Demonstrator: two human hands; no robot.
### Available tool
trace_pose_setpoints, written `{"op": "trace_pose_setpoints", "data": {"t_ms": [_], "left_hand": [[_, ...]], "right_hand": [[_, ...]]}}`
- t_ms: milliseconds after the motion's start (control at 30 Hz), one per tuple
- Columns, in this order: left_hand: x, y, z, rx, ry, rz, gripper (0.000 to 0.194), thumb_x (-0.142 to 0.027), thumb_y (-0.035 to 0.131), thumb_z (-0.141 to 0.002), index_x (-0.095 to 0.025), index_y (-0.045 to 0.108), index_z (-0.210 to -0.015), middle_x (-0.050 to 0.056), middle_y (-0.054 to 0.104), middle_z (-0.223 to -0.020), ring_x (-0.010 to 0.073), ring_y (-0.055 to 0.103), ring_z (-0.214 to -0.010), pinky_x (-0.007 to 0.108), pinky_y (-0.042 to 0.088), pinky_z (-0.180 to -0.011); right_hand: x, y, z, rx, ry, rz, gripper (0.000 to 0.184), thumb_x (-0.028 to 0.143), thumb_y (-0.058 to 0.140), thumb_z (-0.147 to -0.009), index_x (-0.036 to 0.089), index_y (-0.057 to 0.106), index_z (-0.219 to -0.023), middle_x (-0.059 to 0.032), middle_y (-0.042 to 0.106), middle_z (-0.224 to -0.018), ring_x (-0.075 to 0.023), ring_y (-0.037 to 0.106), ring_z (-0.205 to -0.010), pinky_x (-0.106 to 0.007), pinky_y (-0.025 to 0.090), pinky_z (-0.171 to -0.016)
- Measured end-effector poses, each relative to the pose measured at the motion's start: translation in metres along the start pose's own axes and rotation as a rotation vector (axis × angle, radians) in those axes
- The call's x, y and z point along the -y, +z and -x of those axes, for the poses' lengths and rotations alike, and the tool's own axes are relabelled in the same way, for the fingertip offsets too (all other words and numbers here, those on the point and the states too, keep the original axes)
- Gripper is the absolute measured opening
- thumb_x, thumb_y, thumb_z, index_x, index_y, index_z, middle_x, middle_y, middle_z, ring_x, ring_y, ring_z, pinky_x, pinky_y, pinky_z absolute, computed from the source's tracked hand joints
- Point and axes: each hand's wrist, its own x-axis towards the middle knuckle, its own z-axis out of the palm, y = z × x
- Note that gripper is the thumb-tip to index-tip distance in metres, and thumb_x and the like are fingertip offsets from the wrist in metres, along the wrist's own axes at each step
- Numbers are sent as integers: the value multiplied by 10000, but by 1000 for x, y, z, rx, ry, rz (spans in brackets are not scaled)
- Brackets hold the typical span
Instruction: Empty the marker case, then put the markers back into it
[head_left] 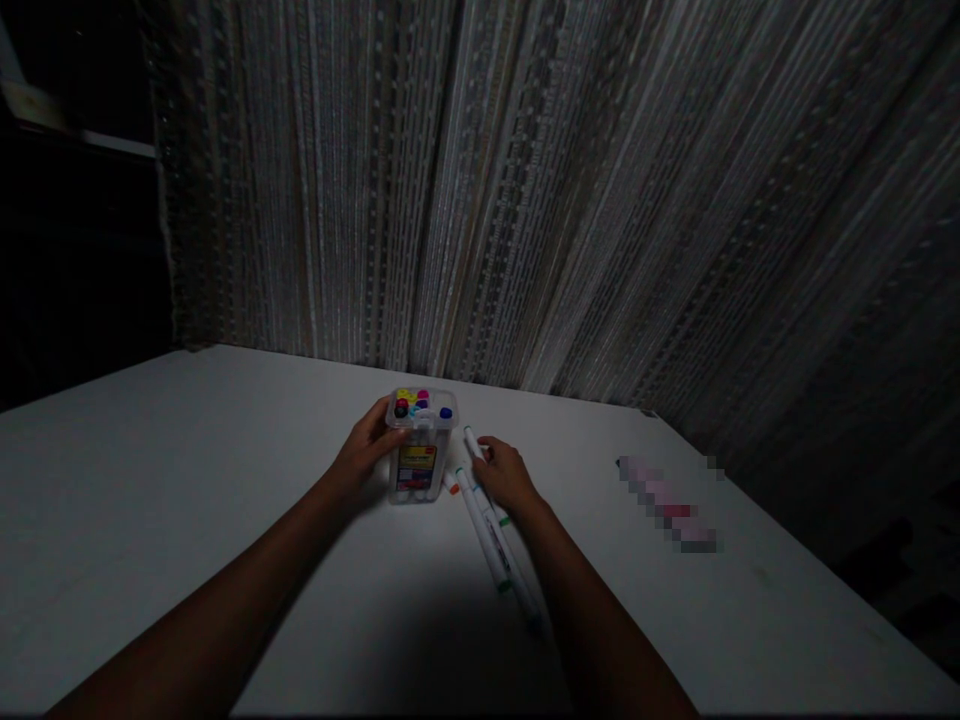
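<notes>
A clear plastic marker case (420, 455) stands upright on the table, with several colourful marker ends showing at its top and a label on its front. My left hand (367, 440) is closed around the case's left side, thumb across the front. Just right of the case, my right hand (507, 472) pinches a white marker (472, 442) with green at its ends. Below that hand lie more white markers (484, 535), side by side on the tabletop, some green-tipped. An orange-tipped marker (452, 485) pokes out beside the base of the case.
The white table (187, 480) stretches out to both sides. A pixelated pinkish object (667, 505) lies on its right part. Along the far edge hangs a striped string curtain (465, 200). The room is dim, and the left background is nearly black.
</notes>
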Motion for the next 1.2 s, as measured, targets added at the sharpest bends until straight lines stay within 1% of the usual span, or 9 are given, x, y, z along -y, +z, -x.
{"op": "trace_pose_setpoints", "data": {"t_ms": [167, 267, 367, 500, 633, 733, 833, 1067, 1200], "left_hand": [[1, 0, 2, 2, -5, -5, 522, -417, 684, -680, -185, 515, -1116, 63, 600, -1058, 215, 567, -977, 248, 479, -797], [2, 0, 2, -17, -39, -36, 480, -423, 687, -680, -178, 539, -1065, 66, 619, -1007, 216, 578, -947, 256, 482, -782], [2, 1, 2, -23, -89, -39, 498, -420, 721, -644, -168, 550, -1038, 73, 629, -993, 223, 588, -923, 280, 496, -775], [-1, 3, 3, -35, -113, -30, 530, -397, 763, -594, -163, 559, -1024, 77, 633, -995, 233, 599, -913, 306, 508, -781], [-3, 4, 4, -16, -128, 5, 515, -354, 777, -585, -181, 555, -1015, 61, 640, -978, 215, 614, -881, 287, 518, -757], [-4, 5, 4, -8, -135, 20, 541, -320, 798, -559, -184, 545, -1018, 56, 642, -976, 202, 619, -874, 266, 521, -753], [-5, 5, 3, -6, -147, 17, 577, -305, 817, -525, -173, 538, -1012, 67, 642, -978, 210, 621, -881, 276, 527, -766], [-4, 4, 4, -15, -156, 2, 609, -307, 823, -504, -160, 525, -1013, 90, 638, -993, 240, 617, -903, 329, 526, -807], [-2, 4, 5, 4, -166, 13, 598, -302, 814, -530, -171, 519, -1034, 87, 639, -1002, 245, 618, -907, 334, 530, -795]], "right_hand": [[1, -1, 0, 1, 4, 1, 385, 217, 523, -748, 147, 579, -1122, -47, 653, -840, -136, 567, -709, -220, 389, -625], [1, -1, 0, 1, 5, 0, 386, 221, 523, -751, 152, 577, -1127, -47, 654, -848, -137, 570, -718, -220, 393, -631], [2, -1, 0, 5, 2, 2, 385, 219, 523, -753, 153, 577, -1128, -49, 654, -856, -137, 571, -724, -220, 396, -636], [2, 0, 1, 11, 0, 1, 384, 218, 528, -752, 150, 576, -1127, -55, 655, -866, -138, 569, -721, -222, 397, -636], [3, 0, 1, 21, 7, -7, 394, 219, 526, -749, 141, 575, -1133, -58, 655, -856, -137, 568, -707, -217, 395, -617], [3, 0, 1, 33, 9, -4, 402, 212, 522, -747, 138, 574, -1139, -60, 654, -864, -137, 569, -716, -217, 396, -624], [2, 0, 1, 38, 12, 18, 410, 221, 523, -747, 142, 570, -1147, -63, 654, -877, -141, 571, -731, -220, 397, -634], [4, -2, 1, 60, 34, 128, 411, 229, 537, -737, 145, 576, -1138, -65, 658, -886, -156, 580, -769, -238, 399, -686], [7, -3, 2, 73, 48, 146, 420, 241, 556, -730, 143, 577, -1138, -72, 658, -914, -163, 584, -790, -243, 402, -705]]}}
